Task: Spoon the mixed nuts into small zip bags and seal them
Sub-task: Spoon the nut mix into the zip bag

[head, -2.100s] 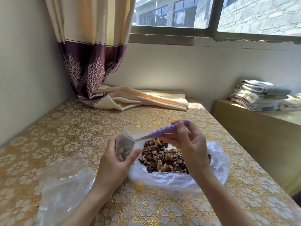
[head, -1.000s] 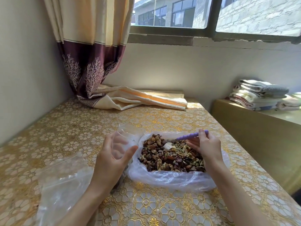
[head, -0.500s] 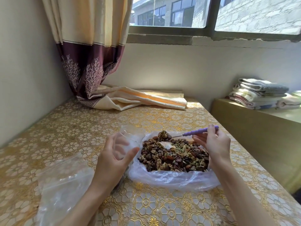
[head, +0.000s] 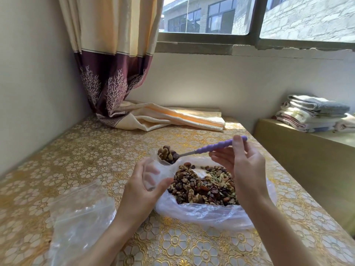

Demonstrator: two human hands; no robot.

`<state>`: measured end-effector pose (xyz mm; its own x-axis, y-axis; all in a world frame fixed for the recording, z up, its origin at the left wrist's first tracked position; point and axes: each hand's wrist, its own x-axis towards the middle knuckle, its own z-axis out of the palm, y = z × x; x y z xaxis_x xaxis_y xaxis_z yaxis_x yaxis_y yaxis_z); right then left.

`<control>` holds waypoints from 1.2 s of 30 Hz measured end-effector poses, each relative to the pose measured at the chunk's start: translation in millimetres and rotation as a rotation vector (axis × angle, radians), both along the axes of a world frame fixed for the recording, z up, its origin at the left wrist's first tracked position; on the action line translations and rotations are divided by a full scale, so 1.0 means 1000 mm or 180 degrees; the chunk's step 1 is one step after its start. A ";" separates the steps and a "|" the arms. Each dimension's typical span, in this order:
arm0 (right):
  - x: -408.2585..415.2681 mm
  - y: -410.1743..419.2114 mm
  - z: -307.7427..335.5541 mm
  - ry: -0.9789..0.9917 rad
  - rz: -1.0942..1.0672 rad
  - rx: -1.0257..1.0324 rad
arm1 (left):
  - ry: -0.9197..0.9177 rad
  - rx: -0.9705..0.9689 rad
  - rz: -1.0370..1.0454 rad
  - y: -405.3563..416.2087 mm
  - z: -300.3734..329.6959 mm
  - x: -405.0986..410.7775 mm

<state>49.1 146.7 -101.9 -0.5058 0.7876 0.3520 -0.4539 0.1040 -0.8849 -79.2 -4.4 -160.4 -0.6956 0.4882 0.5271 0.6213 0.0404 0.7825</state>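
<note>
Empty zip bags: a clear stack lying flat on the worktop at the near left; the count of bags in it cannot be told.
Left hand: one, its grip closed around one small zip bag, thumb on the right side, fingers seen through the plastic on the far side.
Small zip bag: held upright with the mouth open at the top, just left of the large bag; a few dark pieces show at its bottom.
Large plastic bag: one, thin and crumpled, lying open on the worktop between the two forearms.
Mixed nuts: one loose heap inside the large bag, walnut pieces, dark red bits and green seeds, too many to count.
Right hand: one, its grip closed on the purple handle near its end, thumb and forefinger pinching, the other fingers spread loose.
Spoon: one, purple ribbed handle and metal neck, held near level; its bowl is heaped with nuts and sits right at the open mouth of the small bag.
Curtain: one, cream above and maroon below, its hem lying on the far end of the worktop.
Folded towels: one stack on a ledge at the far right, well apart from the bags.
</note>
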 end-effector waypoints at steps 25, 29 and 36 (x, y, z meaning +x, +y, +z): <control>0.003 0.051 -0.035 -0.0720 -0.1417 0.0434 | -0.0278 0.0250 0.0081 -0.006 0.003 -0.004; 0.005 0.057 -0.036 -0.0943 -0.1448 0.0703 | -0.0233 0.0271 0.0026 -0.007 0.004 -0.004; 0.003 0.061 -0.041 -0.1045 -0.0545 0.0035 | -0.0171 0.0267 0.0040 -0.006 0.006 -0.002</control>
